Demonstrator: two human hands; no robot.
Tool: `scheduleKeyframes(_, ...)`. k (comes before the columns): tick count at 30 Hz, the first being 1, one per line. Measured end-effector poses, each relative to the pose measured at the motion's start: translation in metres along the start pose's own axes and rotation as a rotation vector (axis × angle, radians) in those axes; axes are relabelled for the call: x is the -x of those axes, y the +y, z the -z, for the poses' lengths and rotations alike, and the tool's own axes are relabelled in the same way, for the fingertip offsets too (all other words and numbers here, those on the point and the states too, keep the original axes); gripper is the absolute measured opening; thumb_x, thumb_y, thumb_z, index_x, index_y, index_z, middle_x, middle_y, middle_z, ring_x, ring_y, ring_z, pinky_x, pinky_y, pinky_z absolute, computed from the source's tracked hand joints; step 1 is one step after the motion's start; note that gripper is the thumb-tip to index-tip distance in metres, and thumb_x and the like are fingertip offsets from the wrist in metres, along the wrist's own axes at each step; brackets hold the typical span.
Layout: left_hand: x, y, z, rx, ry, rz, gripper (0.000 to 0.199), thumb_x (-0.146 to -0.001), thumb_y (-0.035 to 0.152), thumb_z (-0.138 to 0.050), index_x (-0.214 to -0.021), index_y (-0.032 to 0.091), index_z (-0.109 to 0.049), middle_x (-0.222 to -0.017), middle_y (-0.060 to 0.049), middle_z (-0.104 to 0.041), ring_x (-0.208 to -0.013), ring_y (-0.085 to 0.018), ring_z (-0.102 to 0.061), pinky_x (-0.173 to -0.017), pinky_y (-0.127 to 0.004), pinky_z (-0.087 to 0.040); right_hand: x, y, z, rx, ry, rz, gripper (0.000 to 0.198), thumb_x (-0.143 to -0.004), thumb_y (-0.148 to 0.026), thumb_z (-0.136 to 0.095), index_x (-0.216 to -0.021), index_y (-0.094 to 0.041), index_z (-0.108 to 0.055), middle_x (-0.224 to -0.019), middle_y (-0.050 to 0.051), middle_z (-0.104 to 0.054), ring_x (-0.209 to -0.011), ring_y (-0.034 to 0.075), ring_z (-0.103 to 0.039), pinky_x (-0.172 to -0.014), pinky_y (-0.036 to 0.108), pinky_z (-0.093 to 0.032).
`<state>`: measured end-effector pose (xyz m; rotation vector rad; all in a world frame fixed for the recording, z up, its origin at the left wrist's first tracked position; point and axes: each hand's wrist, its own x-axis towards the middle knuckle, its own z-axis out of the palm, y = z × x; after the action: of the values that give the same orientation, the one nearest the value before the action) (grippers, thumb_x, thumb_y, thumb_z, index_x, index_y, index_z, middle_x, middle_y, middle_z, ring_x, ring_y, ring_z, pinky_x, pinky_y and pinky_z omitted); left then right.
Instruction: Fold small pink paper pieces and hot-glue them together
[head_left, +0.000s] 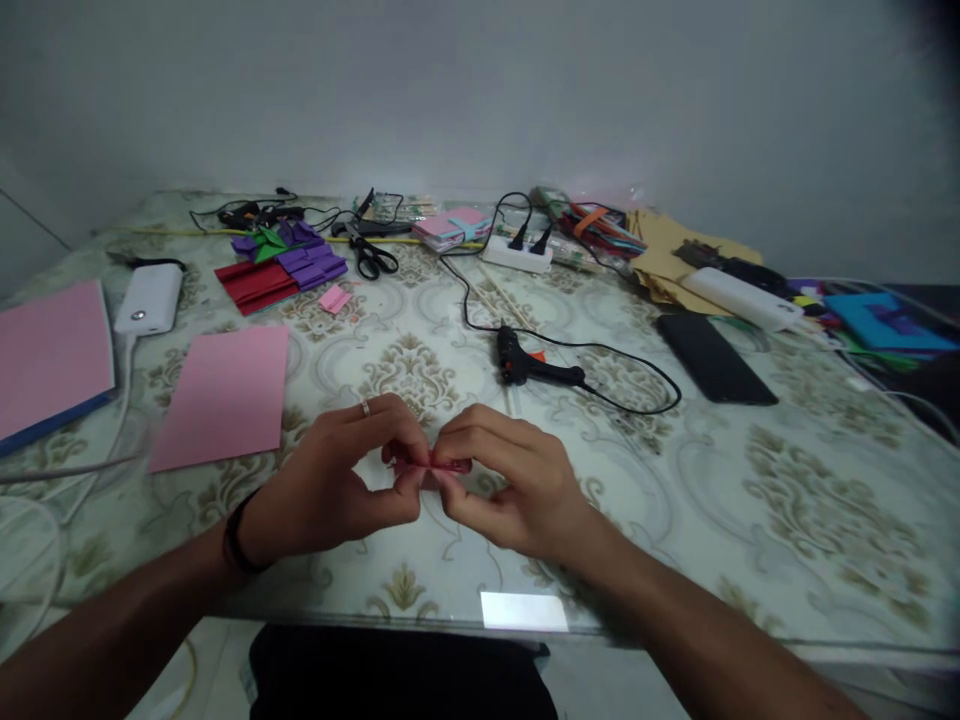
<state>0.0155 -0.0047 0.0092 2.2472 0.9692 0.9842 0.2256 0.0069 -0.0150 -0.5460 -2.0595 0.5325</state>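
Both hands meet above the front middle of the table, pinching a small folded piece of pink-red paper between thumbs and fingers. My left hand, with a ring and a dark wristband, grips its left side. On the other side my right hand holds it the same way, the fingertips nearly touching. Much of the paper is hidden behind the fingers. A pink paper sheet lies flat to the left of my left hand. Beyond my right hand rests a black glue gun with its cable looping right.
Further back are scissors, folded purple paper, folded red paper, a white power strip and yellow paper. A black phone lies right. A white power bank and a pink paper stack sit left.
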Motion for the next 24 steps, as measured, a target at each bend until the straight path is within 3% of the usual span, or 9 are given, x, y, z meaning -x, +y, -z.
scheduleKeyframes(5,-0.001,-0.004,0.003,0.064,-0.05,0.056,0.021,-0.079,0.001,-0.067,-0.085,0.02,-0.061,-0.08,0.006,-0.063,-0.07,-0.008,-0.057,-0.068,-0.02,-0.046,-0.002,-0.001,0.001,-0.067,0.0,-0.077,0.006,-0.092,-0.012,-0.066,-0.091,-0.018,-0.066,-0.079,0.004,-0.065,-0.07,0.014,-0.06,-0.063,0.027,-0.051)
scheduleKeyframes(13,-0.006,-0.014,0.019,0.26,0.003,0.195,0.015,-0.083,0.006,-0.064,-0.08,0.021,-0.061,-0.08,0.003,-0.063,-0.077,-0.012,-0.06,-0.07,-0.023,-0.049,-0.005,0.001,0.012,-0.125,0.064,-0.262,0.009,-0.091,-0.02,-0.071,-0.083,-0.019,-0.066,-0.075,0.001,-0.063,-0.066,0.013,-0.056,-0.059,0.026,-0.043)
scheduleKeyframes(16,-0.008,-0.017,0.018,0.272,0.039,0.187,0.009,-0.089,0.013,-0.065,-0.093,0.02,-0.065,-0.087,0.001,-0.066,-0.081,-0.013,-0.062,-0.075,-0.025,-0.052,-0.006,0.002,0.013,-0.129,0.045,-0.367,0.012,-0.094,-0.025,-0.071,-0.084,-0.019,-0.068,-0.072,-0.001,-0.064,-0.063,0.012,-0.055,-0.057,0.026,-0.042)
scheduleKeyframes(19,-0.007,-0.018,0.01,0.16,-0.035,0.19,0.013,-0.089,0.02,-0.072,-0.102,0.02,-0.069,-0.088,0.001,-0.07,-0.078,-0.013,-0.062,-0.073,-0.024,-0.05,-0.004,0.003,0.01,-0.115,0.007,-0.411,0.012,-0.095,-0.027,-0.072,-0.085,-0.02,-0.069,-0.071,-0.002,-0.062,-0.062,0.011,-0.054,-0.056,0.026,-0.04)
scheduleKeyframes(22,-0.007,-0.019,0.004,0.14,-0.072,0.292,0.007,-0.091,0.024,-0.071,-0.087,0.018,-0.071,-0.075,0.003,-0.066,-0.07,-0.012,-0.058,-0.067,-0.024,-0.045,-0.001,0.006,0.006,-0.164,0.038,-0.395,0.006,-0.096,-0.026,-0.072,-0.101,-0.024,-0.068,-0.079,-0.002,-0.063,-0.068,0.013,-0.057,-0.064,0.027,-0.046)
scheduleKeyframes(24,-0.007,-0.02,0.004,0.236,-0.037,0.395,0.016,-0.092,0.027,-0.069,-0.081,0.017,-0.069,-0.069,0.004,-0.061,-0.065,-0.011,-0.054,-0.062,-0.023,-0.042,0.001,0.008,0.006,-0.213,0.108,-0.337,0.029,-0.095,-0.023,-0.072,-0.122,-0.029,-0.062,-0.093,-0.001,-0.063,-0.076,0.014,-0.059,-0.073,0.03,-0.051)
